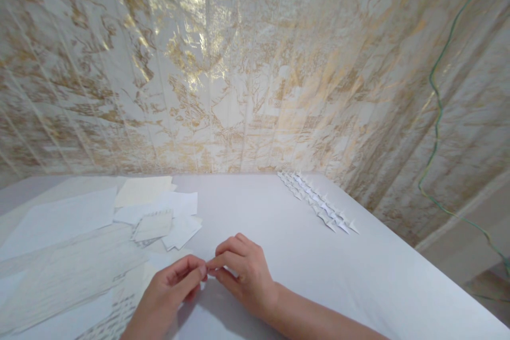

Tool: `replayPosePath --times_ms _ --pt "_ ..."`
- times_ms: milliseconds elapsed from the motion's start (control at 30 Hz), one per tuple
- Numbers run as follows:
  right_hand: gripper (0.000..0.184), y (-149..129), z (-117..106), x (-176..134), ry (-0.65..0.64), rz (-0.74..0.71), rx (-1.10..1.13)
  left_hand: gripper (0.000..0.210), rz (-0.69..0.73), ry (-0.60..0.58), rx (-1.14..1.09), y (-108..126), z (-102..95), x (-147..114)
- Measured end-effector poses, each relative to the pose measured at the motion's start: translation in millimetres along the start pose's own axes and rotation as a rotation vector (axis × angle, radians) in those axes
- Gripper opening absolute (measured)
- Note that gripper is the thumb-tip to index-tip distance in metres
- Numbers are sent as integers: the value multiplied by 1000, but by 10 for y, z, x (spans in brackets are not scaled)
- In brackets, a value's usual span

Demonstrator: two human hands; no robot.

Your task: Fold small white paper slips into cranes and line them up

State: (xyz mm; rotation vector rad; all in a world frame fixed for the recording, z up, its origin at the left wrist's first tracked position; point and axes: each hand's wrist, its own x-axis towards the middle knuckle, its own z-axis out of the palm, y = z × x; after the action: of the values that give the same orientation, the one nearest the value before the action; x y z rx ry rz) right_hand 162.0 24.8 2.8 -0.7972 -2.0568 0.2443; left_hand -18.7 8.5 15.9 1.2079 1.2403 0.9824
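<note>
My left hand (169, 292) and my right hand (241, 271) meet fingertip to fingertip low over the white table (279, 244). Between the pinched fingers sits a tiny white piece of paper (207, 271), mostly hidden by the fingertips. Both hands pinch it together just above the table surface. A loose pile of small paper squares (165, 223) lies a little beyond my left hand.
Large sheets of paper (59, 223) cover the table's left side. A double row of several small folded white paper figures (319, 204) runs along the far right edge. A gold-patterned wall (239, 64) stands behind; a green cable (436, 117) hangs at right.
</note>
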Motion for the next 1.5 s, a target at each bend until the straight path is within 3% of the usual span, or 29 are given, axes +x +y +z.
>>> replayPosePath --times_ms 200,367,467,567,800,1000,1167,1367,1500 --pt "26 -14 -15 27 5 4 28 36 -241 -95 -399 8 14 -68" --pt "25 -54 -40 39 38 15 130 36 -315 -110 -488 17 37 -48" --pt "27 -71 -42 39 72 79 228 37 -270 -155 -478 3 48 -27" --pt "27 -78 -33 44 109 173 341 37 -130 -150 -355 -24 41 -1" --pt "25 -101 46 30 138 456 560 23 241 41 146 -48 -15 -7" --pt "20 -138 128 -10 144 569 666 22 401 53 343 -44 -33 -38" --pt "14 -189 111 -3 123 589 643 26 419 64 371 -60 -36 -66" --pt "22 -166 149 -14 130 736 778 30 206 -41 243 -110 31 -94" --pt "29 -121 213 -30 142 756 915 39 188 -13 148 -165 22 -42"
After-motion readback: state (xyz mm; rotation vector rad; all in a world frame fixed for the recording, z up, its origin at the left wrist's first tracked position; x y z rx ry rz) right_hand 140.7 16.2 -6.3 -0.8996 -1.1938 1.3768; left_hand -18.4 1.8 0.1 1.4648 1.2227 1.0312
